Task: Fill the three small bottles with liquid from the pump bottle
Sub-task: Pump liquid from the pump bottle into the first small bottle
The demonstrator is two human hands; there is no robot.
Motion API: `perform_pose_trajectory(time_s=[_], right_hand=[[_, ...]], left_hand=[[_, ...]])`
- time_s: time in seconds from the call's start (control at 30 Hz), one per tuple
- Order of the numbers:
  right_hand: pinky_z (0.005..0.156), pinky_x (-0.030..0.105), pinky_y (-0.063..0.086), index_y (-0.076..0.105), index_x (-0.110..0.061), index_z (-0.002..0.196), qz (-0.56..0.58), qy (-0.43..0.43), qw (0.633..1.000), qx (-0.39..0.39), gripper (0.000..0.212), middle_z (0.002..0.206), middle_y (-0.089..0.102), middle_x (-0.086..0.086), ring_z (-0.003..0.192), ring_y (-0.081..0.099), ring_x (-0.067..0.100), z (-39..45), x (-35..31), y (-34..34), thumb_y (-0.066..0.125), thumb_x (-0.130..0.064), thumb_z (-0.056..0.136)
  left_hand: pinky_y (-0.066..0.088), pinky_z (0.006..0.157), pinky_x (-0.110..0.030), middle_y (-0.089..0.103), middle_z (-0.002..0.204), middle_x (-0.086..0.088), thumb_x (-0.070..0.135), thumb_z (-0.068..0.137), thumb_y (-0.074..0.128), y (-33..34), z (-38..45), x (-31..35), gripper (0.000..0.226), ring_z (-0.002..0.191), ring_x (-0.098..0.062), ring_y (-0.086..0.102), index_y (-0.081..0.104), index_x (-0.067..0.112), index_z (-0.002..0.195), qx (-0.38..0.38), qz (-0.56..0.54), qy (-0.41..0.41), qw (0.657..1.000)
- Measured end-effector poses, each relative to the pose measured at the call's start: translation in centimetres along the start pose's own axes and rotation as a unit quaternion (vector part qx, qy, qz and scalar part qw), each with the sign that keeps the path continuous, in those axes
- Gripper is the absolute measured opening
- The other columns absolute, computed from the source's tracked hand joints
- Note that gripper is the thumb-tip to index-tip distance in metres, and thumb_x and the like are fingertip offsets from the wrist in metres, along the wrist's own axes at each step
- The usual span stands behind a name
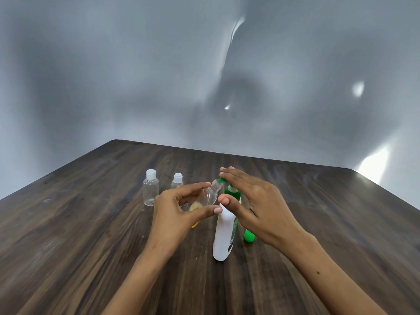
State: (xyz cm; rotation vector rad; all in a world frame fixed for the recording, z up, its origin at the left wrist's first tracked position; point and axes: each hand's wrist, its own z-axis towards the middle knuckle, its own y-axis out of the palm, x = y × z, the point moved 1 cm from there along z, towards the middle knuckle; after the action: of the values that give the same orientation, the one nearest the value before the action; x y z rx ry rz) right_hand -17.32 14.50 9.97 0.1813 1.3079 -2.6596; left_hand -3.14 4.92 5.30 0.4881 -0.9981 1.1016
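Note:
A white pump bottle with a green pump head stands on the wooden table. My right hand lies with straight fingers on top of the pump head, thumb out to the side. My left hand holds an uncapped clear small bottle, tilted so its mouth meets the pump's nozzle; a little yellowish liquid sits at its bottom. Two more clear small bottles with white caps stand upright behind, one at the far left and one partly hidden by my left hand.
A green object stands just right of the pump bottle, partly under my right wrist. A small yellow thing peeks out below my left hand. A grey wall runs along the table's far edges.

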Motion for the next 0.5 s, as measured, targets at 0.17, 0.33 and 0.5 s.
perform_pose_trajectory(time_s=[0.17,0.33,0.5], right_hand=[[0.106,0.026,0.030,0.049,-0.022,0.136,-0.001,0.000,1.000,-0.002,0.092,0.144,0.041,-0.009,0.135,0.032,0.003,-0.09,0.15,-0.29,0.006,-0.081,0.080],[0.105,0.026,0.033,0.054,-0.019,0.132,0.001,-0.002,1.000,0.007,0.089,0.139,0.049,-0.006,0.133,0.036,0.004,-0.10,-0.16,0.23,0.013,-0.079,0.082],[0.106,0.024,0.028,0.050,-0.023,0.135,-0.006,0.015,1.000,-0.009,0.098,0.143,0.043,-0.009,0.133,0.032,0.002,0.10,-0.06,-0.16,0.003,-0.084,0.075]], left_hand=[[0.054,0.084,-0.015,0.074,0.101,0.012,0.055,0.043,0.080,0.02,0.13,0.09,0.065,0.094,0.004,0.067,0.075,0.032,0.104,0.004,0.004,-0.006,1.000],[0.054,0.083,-0.015,0.073,0.101,0.013,0.060,0.040,0.075,-0.10,0.14,0.41,0.069,0.095,0.006,0.066,0.073,0.033,0.104,0.003,-0.004,-0.008,1.000],[0.055,0.084,-0.018,0.074,0.100,0.012,0.052,0.042,0.081,-0.20,0.15,0.42,0.062,0.093,0.006,0.067,0.074,0.034,0.101,0.010,0.005,-0.011,1.000]])
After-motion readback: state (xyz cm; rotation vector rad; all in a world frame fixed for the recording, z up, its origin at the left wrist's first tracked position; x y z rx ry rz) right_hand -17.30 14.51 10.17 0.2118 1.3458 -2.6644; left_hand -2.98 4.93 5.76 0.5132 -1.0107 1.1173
